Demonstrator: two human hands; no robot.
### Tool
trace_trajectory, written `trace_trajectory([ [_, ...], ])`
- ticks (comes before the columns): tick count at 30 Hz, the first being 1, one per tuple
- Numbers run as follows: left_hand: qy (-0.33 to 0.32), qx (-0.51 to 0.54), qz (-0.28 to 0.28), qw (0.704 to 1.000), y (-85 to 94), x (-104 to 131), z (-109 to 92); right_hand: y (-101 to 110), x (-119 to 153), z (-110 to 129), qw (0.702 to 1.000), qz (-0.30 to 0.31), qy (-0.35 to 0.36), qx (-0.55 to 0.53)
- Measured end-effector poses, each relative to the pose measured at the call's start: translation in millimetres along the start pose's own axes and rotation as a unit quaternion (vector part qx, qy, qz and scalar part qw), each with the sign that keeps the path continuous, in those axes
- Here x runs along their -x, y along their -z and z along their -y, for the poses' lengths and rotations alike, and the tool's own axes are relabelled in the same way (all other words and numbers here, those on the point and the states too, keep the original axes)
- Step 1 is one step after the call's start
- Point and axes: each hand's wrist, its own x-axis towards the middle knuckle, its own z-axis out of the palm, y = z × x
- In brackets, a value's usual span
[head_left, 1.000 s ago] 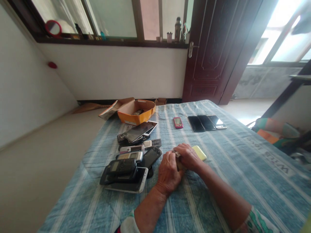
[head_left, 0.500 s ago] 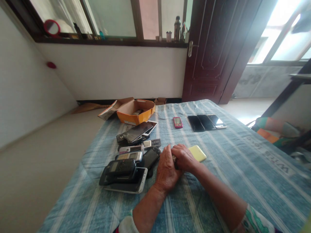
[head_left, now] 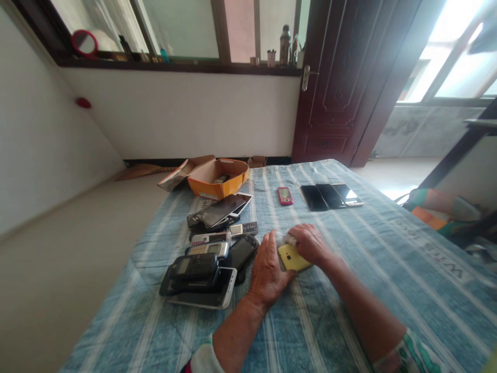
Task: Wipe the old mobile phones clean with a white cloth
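Note:
A yellow phone [head_left: 294, 259] lies back side up on the striped cloth, its small camera showing near the left end. My left hand [head_left: 267, 269] rests beside that end with fingers stretched out and the thumb by the phone's near edge. Over the far right part of the phone, my right hand [head_left: 310, 243] has its fingers curled around a whitish wad [head_left: 291, 239], cloth or tissue. Most of the wad is hidden under the fingers. Just left of my left hand lies a dark phone [head_left: 243, 251], leaning among several other old phones.
A pile of phones [head_left: 194, 267] spreads along the left side. Behind it stands an open orange cardboard box [head_left: 217, 189]. A pink phone [head_left: 285, 196] lies farther back, with three dark-screened phones [head_left: 328, 197] side by side to its right. Striped blue fabric [head_left: 368, 290] covers the surface.
My right hand has moved right and away from my left hand, uncovering the phone's camera end. The whitish wad now shows under its fingers. My left hand has stayed nearly still.

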Motion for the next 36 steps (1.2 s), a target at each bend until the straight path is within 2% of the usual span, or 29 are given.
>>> trace_trajectory([
  [5,-0.039,0.022,-0.028,0.999,-0.1,-0.8,0.7,-11.9,-1.3,29.0,0.994,-0.009,0.094,-0.060],
  [8,-0.033,0.021,-0.020,0.999,0.5,-0.8,1.2,-7.6,-0.6,25.7,0.993,-0.002,0.108,-0.042],
  [15,0.002,0.011,0.013,1.000,2.8,-1.6,-1.7,11.7,1.5,-20.9,0.995,0.020,-0.052,0.077],
  [17,0.005,0.015,0.017,1.000,3.4,-2.1,-2.4,12.9,1.7,-25.7,0.992,0.022,-0.078,0.093],
  [20,0.003,0.021,0.017,1.000,3.2,-2.4,-1.7,11.1,2.3,-19.1,0.992,0.022,-0.086,0.095],
  [23,-0.001,0.022,0.016,1.000,1.9,-1.8,0.2,5.3,3.2,-1.0,0.996,0.021,-0.058,0.071],
  [26,-0.013,0.017,0.013,1.000,0.5,-0.9,1.9,-1.9,3.7,16.1,0.999,0.018,0.008,0.042],
  [29,-0.027,0.011,0.004,1.000,-0.4,-0.5,2.7,-5.0,4.0,18.7,0.998,0.012,0.045,0.034],
  [32,-0.032,0.003,0.009,0.999,-0.2,-1.0,2.2,-1.0,6.2,3.2,0.998,0.000,0.003,0.058],
  [36,-0.037,-0.003,0.031,0.999,2.1,-2.4,0.3,8.1,12.7,-25.2,0.989,-0.016,-0.114,0.093],
])
